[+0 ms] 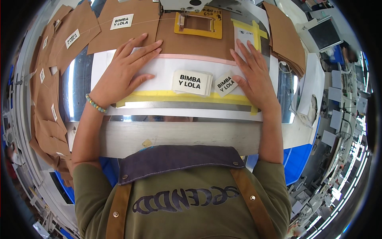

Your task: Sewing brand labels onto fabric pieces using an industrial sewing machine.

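Note:
My left hand [127, 69] lies with fingers spread and outstretched over brown fabric pieces [167, 46] at the upper middle. My right hand [254, 75] also rests open, fingertips on the piece's right end and a taped white strip [242, 34]. A yellow-bordered window template [218, 30] sits on the brown piece, beneath a sewing machine head [177, 6]. Between my hands, on white board [151, 85] edged with yellow tape, are a stack of white printed labels [191, 83] and a tilted label [223, 84] beside my right thumb.
Brown pieces with white labels [49, 103], joined by thread, pile along the left. More brown pieces [286, 40] lie stacked at right. A dark screen [324, 30] stands beyond them. A blue bin [298, 163] is below the worktop's right side [300, 135]; equipment lines the far right.

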{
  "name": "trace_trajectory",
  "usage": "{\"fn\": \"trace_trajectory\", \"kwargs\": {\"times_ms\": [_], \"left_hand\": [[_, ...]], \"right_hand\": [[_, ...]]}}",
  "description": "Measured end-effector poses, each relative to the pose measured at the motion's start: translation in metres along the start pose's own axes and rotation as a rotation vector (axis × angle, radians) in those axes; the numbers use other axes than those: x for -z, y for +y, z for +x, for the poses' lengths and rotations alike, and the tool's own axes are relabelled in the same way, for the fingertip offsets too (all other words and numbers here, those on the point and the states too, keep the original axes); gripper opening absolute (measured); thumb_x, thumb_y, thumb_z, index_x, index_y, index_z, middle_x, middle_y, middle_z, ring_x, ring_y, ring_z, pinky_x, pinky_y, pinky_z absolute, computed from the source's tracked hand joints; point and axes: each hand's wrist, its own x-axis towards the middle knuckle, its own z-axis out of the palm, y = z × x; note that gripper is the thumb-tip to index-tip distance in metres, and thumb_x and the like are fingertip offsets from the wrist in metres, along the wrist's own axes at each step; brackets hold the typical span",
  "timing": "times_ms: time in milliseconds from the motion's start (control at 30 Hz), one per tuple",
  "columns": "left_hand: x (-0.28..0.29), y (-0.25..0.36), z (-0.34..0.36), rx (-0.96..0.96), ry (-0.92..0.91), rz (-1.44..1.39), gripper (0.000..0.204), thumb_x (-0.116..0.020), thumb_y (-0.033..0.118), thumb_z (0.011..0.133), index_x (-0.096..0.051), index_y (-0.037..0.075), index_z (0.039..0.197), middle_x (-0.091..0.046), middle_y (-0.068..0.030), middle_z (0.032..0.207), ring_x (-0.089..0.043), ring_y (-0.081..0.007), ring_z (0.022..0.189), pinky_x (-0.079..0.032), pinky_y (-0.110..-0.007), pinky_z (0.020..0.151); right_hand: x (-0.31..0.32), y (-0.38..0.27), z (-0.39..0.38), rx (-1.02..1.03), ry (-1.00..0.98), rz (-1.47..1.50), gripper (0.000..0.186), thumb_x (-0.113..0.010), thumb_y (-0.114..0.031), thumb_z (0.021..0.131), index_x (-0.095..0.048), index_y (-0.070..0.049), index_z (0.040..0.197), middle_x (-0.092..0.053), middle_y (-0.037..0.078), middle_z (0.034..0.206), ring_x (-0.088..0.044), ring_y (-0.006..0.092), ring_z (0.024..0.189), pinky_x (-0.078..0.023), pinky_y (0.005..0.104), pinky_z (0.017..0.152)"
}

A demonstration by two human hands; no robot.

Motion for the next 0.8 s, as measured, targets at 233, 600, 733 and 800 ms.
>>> {"fn": "trace_trajectory", "kwargs": {"times_ms": [233,600,733,800], "left_hand": [[0.0002,0.0030,0.0008,0.006,0.052,-0.037,0.071,-0.073,0.024,0.095,-0.053,0.011,0.162,-0.047,-0.0046,0.173,-0.031,-0.0368,0.164,-0.025,-0.055,0.134],[0.0009,-0.0007,0.0011,-0.007,0.027,-0.039,0.063,-0.076,0.024,0.095,-0.060,0.009,0.155,-0.052,-0.0040,0.169,-0.036,-0.0365,0.162,-0.029,-0.054,0.132],[0.0024,-0.0010,0.0028,-0.007,0.040,-0.053,0.062,-0.078,0.023,0.093,-0.063,0.008,0.152,-0.055,-0.0044,0.167,-0.038,-0.0353,0.161,-0.032,-0.052,0.131],[0.0026,-0.0012,0.0026,-0.006,0.018,-0.053,0.062,-0.079,0.022,0.093,-0.063,0.008,0.151,-0.055,-0.0046,0.166,-0.038,-0.0352,0.161,-0.033,-0.052,0.131]], "right_hand": [[0.0040,0.0000,0.0008,0.034,0.001,0.075,0.063,-0.060,-0.049,0.107,-0.055,-0.018,0.161,-0.040,0.006,0.176,-0.029,0.0370,0.164,-0.021,0.0600,0.134],[0.0046,0.0050,0.0000,0.072,-0.016,0.126,0.057,-0.060,-0.048,0.107,-0.062,-0.018,0.155,-0.047,0.006,0.172,-0.030,0.0363,0.164,-0.019,0.0602,0.135],[0.0033,0.0040,-0.0005,0.076,-0.013,0.135,0.058,-0.059,-0.047,0.106,-0.064,-0.014,0.153,-0.048,0.009,0.171,-0.033,0.0382,0.162,-0.020,0.0597,0.134],[0.0035,0.0042,-0.0013,0.078,-0.004,0.133,0.057,-0.063,-0.047,0.106,-0.064,-0.016,0.153,-0.049,0.008,0.170,-0.036,0.0368,0.161,-0.020,0.0593,0.134]]}}
